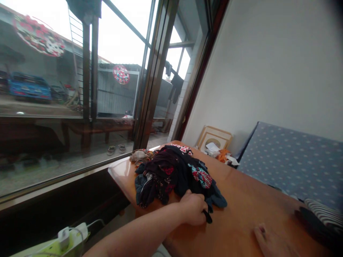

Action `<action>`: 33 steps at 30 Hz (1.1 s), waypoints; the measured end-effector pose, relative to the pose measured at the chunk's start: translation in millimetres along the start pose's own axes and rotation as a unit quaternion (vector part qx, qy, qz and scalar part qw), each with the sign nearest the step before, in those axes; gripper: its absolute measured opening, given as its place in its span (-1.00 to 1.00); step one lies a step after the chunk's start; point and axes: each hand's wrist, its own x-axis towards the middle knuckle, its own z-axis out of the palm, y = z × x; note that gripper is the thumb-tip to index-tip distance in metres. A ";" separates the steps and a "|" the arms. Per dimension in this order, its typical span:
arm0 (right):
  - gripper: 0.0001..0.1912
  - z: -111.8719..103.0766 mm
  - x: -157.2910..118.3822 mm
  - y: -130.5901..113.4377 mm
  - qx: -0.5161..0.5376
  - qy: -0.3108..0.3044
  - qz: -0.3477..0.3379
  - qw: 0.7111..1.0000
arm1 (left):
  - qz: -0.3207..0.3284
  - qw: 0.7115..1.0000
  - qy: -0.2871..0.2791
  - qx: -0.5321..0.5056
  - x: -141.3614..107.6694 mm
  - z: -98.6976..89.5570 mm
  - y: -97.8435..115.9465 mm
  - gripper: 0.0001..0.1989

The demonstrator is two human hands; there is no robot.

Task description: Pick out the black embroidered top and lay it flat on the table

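Clothes heap [171,176] sits on the glossy orange-brown tabletop [241,203], towards its window end. We see mostly dark garments, w/ a red-and-teal print piece [200,176], a blue piece [218,200] at the near edge and a crumpled beige cloth [139,155] at the far side. Our L hand [192,208] is closed, fingers curled round a black strip of cloth [207,216] poking from the heap's near edge; prob held there as it's the one loose end in reach w/o digging in. Our R hand [270,241] lies open, palm down on the tabletop, partly cut off by the bottom of the view and well apart from the heap; looks like it's just bracing us. Behind the heap a pale wooden frame [214,130] leans on the wall, w/ white paper [212,147] and orange cloth [223,155] at its foot, likely set aside there. On the right, a bed w/ a blue dotted cover [292,160], striped cloth [323,214] at its edge. Lower left, a green-and-white power strip [72,237] w/ a plug in it. Beyond the sliding window frame [154,71], sandals [111,150] on the ground and a blue truck [29,86]
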 end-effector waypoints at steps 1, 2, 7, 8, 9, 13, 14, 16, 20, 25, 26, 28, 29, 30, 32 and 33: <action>-0.65 1.0 0.9 1.2 -0.004 -0.002 0.007 1.000 | 0.011 1.000 -0.011 0.004 -1.1 -1.6 5.5 -0.74; -0.62 1.9 1.8 1.6 -0.009 -0.003 0.014 1.000 | 0.023 0.999 -0.021 0.007 -2.1 -3.0 10.9 -0.73; -0.55 2.7 4.8 -4.7 -0.044 -0.018 0.044 0.998 | 0.072 0.996 -0.041 -0.023 -2.7 -5.6 25.4 -0.71; -0.54 2.3 4.5 -6.2 -0.049 -0.016 0.047 0.998 | 0.077 0.995 -0.033 -0.044 -1.3 -5.9 25.0 -0.72; -0.54 1.9 3.9 -7.5 -0.052 -0.011 0.045 0.998 | 0.078 0.995 -0.017 -0.067 0.7 -6.6 23.7 -0.74; -0.56 1.3 3.1 -9.9 -0.056 0.003 0.043 0.998 | 0.012 0.983 0.152 -0.101 13.4 -14.6 11.0 -0.75; -0.57 1.5 3.6 -10.0 -0.057 0.001 0.048 0.997 | -0.022 0.974 0.208 -0.087 17.5 -17.3 6.6 -0.73; -0.60 1.9 5.2 -10.2 -0.058 -0.002 0.058 0.997 | -0.096 0.951 0.290 -0.052 26.0 -21.2 -3.1 -0.58; -0.59 1.5 6.3 -11.7 -0.056 0.002 0.056 0.997 | -0.169 0.957 0.237 -0.004 43.0 -18.4 -19.9 -0.33; -0.63 -1.5 4.1 -15.7 -0.059 0.001 0.065 0.996 | -0.095 0.986 0.135 0.022 53.0 -6.3 -10.7 -0.82; -0.63 -2.0 3.9 -16.5 -0.059 -0.001 0.065 0.996 | -0.075 0.988 0.136 0.024 52.2 -4.1 -3.6 -0.84; -0.62 -2.8 3.7 -17.9 -0.063 -0.003 0.067 0.996 | -0.013 0.991 0.132 0.032 48.1 1.2 14.0 -0.86; -0.62 -3.2 3.7 -18.4 -0.066 -0.004 0.068 0.995 | 0.025 0.991 0.126 0.038 44.9 4.3 23.9 -0.87; -0.61 -3.5 3.6 -18.7 -0.069 -0.004 0.069 0.995 | 0.062 0.990 0.117 0.044 41.3 7.7 34.0 -0.87; -0.60 -4.1 3.1 -18.9 -0.072 -0.004 0.069 0.995 | 0.122 0.986 0.095 0.057 33.4 14.5 53.4 -0.86; -0.60 -4.2 2.6 -18.7 -0.074 -0.004 0.068 0.995 | 0.146 0.984 0.084 0.064 29.7 17.4 62.0 -0.85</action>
